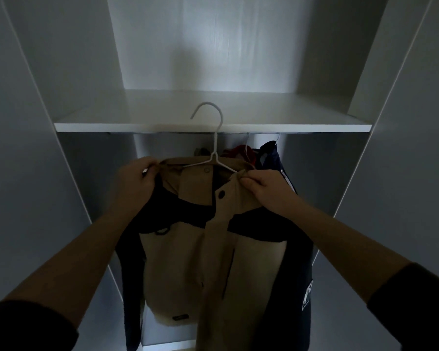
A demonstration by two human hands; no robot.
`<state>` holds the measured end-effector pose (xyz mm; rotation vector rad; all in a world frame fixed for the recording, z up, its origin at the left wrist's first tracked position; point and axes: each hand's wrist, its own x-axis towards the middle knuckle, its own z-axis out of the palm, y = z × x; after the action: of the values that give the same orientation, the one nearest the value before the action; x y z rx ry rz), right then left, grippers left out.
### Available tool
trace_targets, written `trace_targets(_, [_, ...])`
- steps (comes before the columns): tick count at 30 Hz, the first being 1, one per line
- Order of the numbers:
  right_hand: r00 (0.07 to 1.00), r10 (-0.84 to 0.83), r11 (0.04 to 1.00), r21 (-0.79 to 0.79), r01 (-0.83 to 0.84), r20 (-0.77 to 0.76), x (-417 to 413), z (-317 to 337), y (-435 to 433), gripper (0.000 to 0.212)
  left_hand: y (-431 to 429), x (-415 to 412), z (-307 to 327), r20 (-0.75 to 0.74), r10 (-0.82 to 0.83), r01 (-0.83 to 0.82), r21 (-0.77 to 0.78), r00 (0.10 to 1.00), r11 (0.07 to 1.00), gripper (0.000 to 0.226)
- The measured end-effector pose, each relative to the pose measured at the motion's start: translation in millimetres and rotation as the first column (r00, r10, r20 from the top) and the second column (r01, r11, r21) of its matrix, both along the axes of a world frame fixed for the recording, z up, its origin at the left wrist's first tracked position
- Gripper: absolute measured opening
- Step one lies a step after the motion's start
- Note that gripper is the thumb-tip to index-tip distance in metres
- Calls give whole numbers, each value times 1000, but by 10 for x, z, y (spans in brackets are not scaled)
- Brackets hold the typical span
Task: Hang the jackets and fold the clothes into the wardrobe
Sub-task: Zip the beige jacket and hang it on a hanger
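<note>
In the head view, the jacket point(188, 249), tan with dark panels, hangs at the centre of the frame in front of the open wardrobe point(61, 72), already on a white wire hanger point(214, 155). The hook stands in front of the shelf point(137, 127) edge and is not yet on anything. The left hand point(137, 176), left of centre, has its fingers curled round the jacket's shoulder by the collar. The right hand point(266, 188), right of centre, pinches the cloth at the other shoulder, just where the hanger's arm ends. Behind, below the shelf on the right, a red garment point(243, 150) and a navy garment point(271, 153) hang on their own hooks; the rail itself is hidden under the shelf. The step in hand seems to be hooking the jacket up. To do it well, both shoulders should sit evenly on the wire before either hand lets go. The hook has to dip under the shelf edge, so lowering and tilting it inward looks wise. The space left of the red garment appears the best spot.
</note>
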<state>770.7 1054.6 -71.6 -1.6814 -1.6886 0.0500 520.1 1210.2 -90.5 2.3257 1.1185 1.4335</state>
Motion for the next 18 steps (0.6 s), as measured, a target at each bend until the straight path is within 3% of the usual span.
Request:
trace_targets(2, [1000, -12, 1000, -4, 12, 1, -24, -14, 21, 26, -14, 10, 21, 43, -16, 18, -45, 999, 999, 17])
trace_targets(5, [999, -30, 999, -12, 30, -21, -14, -39, 72, 28, -269, 69, 0, 86, 0, -18, 207, 996, 978, 17])
trace_targets(7, [999, -22, 1000, -3, 22, -35, -21, -36, 101, 28, -516, 139, -157, 24, -68, 62, 203, 997, 977, 7])
trace_targets(9, [1000, -9, 1000, 8, 9, -30, -41, -22, 142, 28, -690, 255, -344, -140, -180, 163, -130, 974, 978, 15])
trace_targets(12, [999, 23, 1000, 3, -23, -31, -102, 10, 218, 29, -689, 497, -567, -339, -306, 65, -571, 889, 819, 23])
trace_targets(13, [999, 27, 1000, 3, -27, -33, -117, 18, 239, 28, -675, 567, -584, -324, -344, 48, -662, 881, 748, 23])
trace_targets(15, [999, 26, 1000, 12, -26, -43, -120, 12, 268, 27, -647, 717, -630, -155, -381, 106, -806, 912, 582, 21])
trace_targets(18, [998, 23, 999, 33, -21, -66, -84, -34, 282, 25, -570, 899, -680, -48, -294, 126, -829, 955, 544, 22])
